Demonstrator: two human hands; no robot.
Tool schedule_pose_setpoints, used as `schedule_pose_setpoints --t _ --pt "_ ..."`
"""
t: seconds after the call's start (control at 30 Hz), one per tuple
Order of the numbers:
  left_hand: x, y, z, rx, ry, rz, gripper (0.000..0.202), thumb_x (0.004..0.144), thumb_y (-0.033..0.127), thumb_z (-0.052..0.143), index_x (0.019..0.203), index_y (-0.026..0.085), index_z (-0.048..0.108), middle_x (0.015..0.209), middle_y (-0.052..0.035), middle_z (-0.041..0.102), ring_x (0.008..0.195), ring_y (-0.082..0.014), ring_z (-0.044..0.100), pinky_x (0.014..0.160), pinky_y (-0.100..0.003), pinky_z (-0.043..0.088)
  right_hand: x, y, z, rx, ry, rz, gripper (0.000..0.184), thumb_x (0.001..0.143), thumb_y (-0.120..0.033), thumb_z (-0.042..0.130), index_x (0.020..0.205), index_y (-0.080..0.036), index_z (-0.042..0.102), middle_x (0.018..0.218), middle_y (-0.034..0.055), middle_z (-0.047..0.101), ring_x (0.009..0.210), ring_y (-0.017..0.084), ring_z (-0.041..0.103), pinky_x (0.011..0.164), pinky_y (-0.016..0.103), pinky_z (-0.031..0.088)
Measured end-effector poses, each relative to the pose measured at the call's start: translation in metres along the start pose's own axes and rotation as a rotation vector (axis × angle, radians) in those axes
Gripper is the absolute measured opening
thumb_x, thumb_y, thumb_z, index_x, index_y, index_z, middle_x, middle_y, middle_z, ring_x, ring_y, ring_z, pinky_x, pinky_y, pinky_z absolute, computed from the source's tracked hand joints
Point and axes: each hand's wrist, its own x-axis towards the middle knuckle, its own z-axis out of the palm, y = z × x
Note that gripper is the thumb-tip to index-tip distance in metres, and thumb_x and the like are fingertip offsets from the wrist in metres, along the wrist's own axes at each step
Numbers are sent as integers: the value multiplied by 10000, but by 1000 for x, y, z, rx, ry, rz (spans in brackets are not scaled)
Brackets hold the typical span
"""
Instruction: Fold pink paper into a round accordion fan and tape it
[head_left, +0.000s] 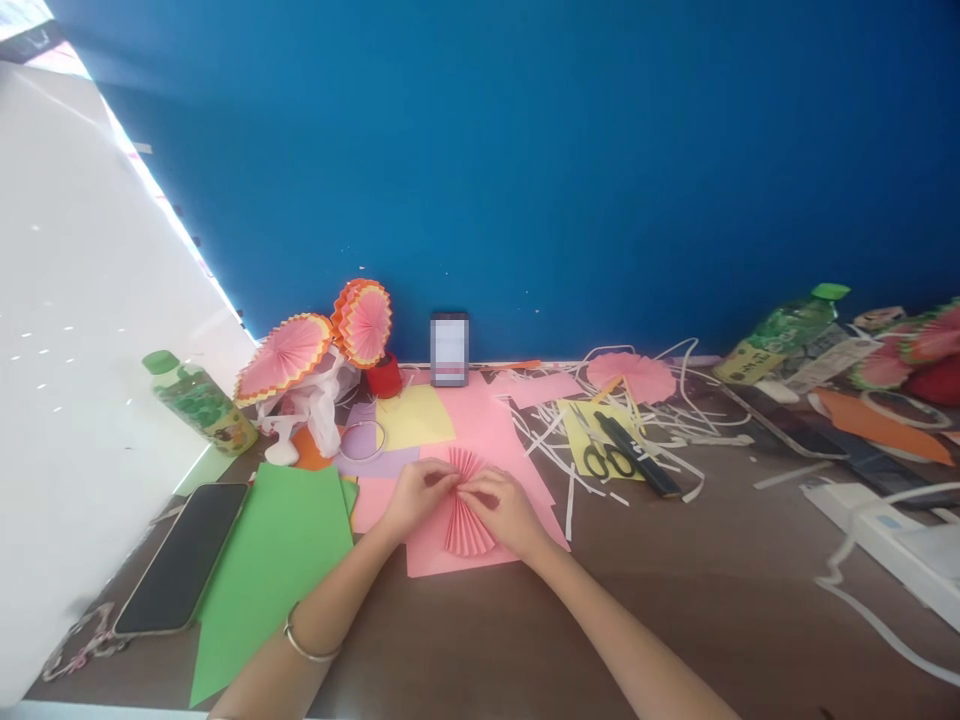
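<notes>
Between my hands is a pleated pink paper fan [470, 530], pinched at its middle and spread out at its upper and lower ends. My left hand [420, 495] grips the fan from the left, thumb and fingers closed near its centre. From the right, my right hand [506, 508] pinches the same folded middle, its fingertips almost touching the left ones. Pink paper sheets [435, 560] lie flat beneath the fan and hands. A green sheet [274, 570] rests by my left forearm.
Finished paper rosettes [289, 355] and a green-capped bottle [199, 400] stand back left. A phone [184, 560] lies left; another phone [450, 350] leans on the blue wall. Scissors [607, 460], a black cutter [637, 455] and white paper strips lie right, before a power strip [885, 540].
</notes>
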Motion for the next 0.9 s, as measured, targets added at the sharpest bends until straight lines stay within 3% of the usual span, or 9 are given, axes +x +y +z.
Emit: schedule_pose_setpoints --t 0.13,0.3,0.5,0.9 --pt "1 0 -2 -12 -1 6 161 757 289 566 757 159 662 806 -51 678 762 -167 603 714 -285 475 2 -1 -5 21 -37 -47 144 795 -226 531 796 -234 675 784 33 667 787 185 584 799 374 440" --pt "1 4 -5 39 -47 86 169 778 281 548 748 170 670 803 -48 679 759 -162 604 739 -288 467 9 4 -8 57 25 73 128 789 -228 529 788 -203 654 809 51 624 798 181 572 736 334 466" --pt "0 8 -6 63 -51 116 165 777 281 547 765 171 671 848 -57 673 802 -168 600 743 -287 472 15 9 -2 -8 -30 69 49 718 -221 618 681 -215 648 806 38 593 849 194 540 797 361 435" --pt "0 5 -6 140 -63 169 180 799 284 525 793 188 678 875 -46 680 814 -169 601 776 -292 461 9 3 1 -3 -56 47 100 782 -201 514 697 -206 567 987 56 559 1013 208 461 884 406 375"
